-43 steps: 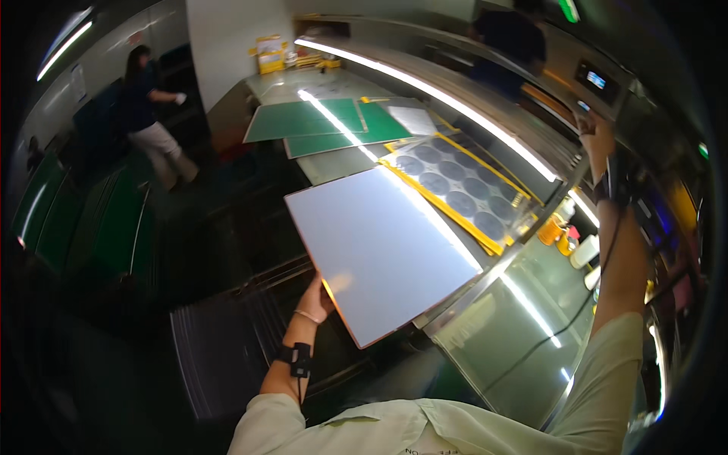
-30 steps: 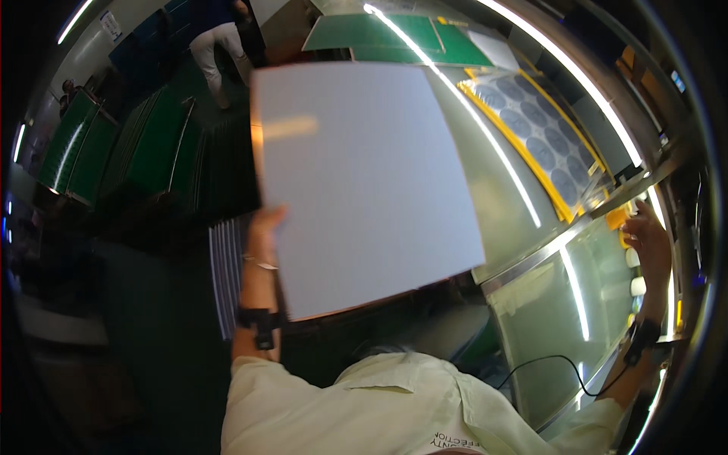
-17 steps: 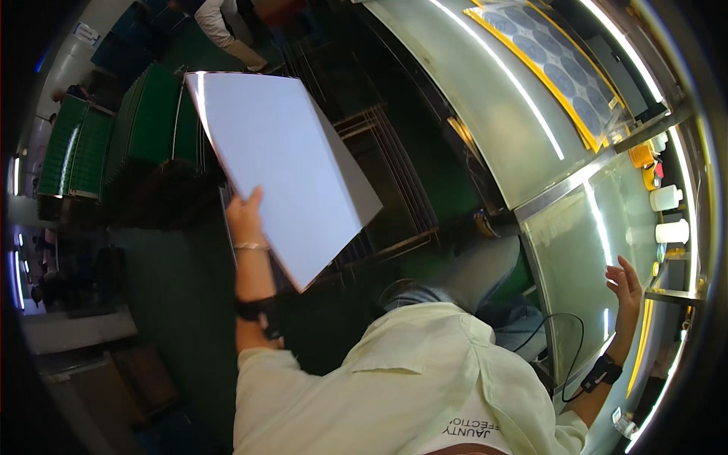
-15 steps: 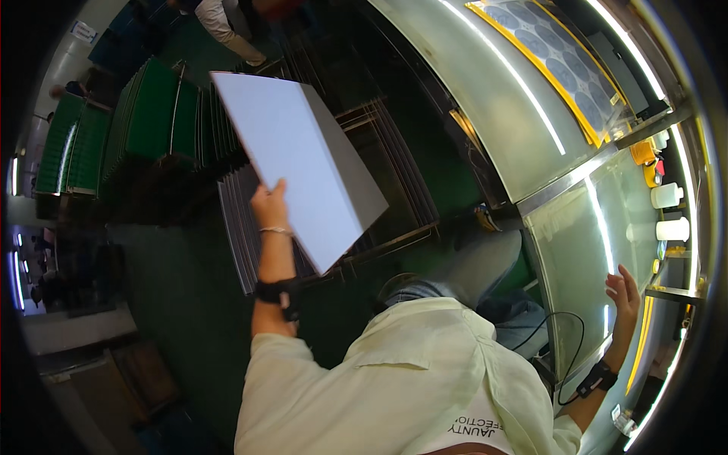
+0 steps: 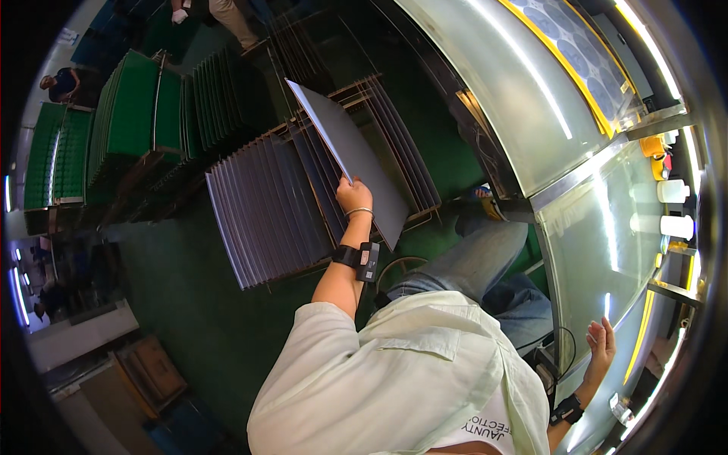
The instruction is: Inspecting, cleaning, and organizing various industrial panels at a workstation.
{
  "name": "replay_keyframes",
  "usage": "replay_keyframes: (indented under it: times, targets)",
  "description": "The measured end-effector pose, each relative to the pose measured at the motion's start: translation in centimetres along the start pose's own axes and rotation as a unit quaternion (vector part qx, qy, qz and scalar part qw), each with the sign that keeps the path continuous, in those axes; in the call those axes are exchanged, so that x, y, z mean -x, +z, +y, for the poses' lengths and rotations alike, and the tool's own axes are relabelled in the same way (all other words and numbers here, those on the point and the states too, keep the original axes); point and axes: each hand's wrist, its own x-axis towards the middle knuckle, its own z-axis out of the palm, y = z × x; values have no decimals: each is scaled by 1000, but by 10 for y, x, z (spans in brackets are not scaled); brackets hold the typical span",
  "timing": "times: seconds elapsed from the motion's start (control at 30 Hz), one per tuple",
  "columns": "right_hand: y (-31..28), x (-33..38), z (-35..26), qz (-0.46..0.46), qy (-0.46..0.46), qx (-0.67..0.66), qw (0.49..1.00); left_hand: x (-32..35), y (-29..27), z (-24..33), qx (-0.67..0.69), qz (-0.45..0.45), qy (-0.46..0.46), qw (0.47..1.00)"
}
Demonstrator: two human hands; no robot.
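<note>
Your left arm reaches forward from your body, and your right arm is bent out to the right. Your left hand (image 5: pixel 355 196) pinches the left edge of a thin rectangular panel (image 5: pixel 355 152), grey on its broad face, held tilted above a metal rack of upright dark grey panels (image 5: pixel 265 205); you can't tell if it touches the rack. Your right hand (image 5: pixel 602 343) holds nothing, fingers loosely spread, near the glossy pale-green table (image 5: pixel 523 121) on the right. Upright green boards (image 5: pixel 125 114) stand far left above a dark green floor (image 5: pixel 189 280).
</note>
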Motion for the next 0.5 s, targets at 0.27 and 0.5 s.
replay_keyframes:
  times: [0.27, 0.5]
  targets:
    - [9, 3, 0, -4, 10, -6, 1000, 6, 12, 0, -6, -13, 9, 1000]
    - [7, 4, 3, -2, 18, -14, 1000, 11, 11, 10, 10, -29, -16, 999]
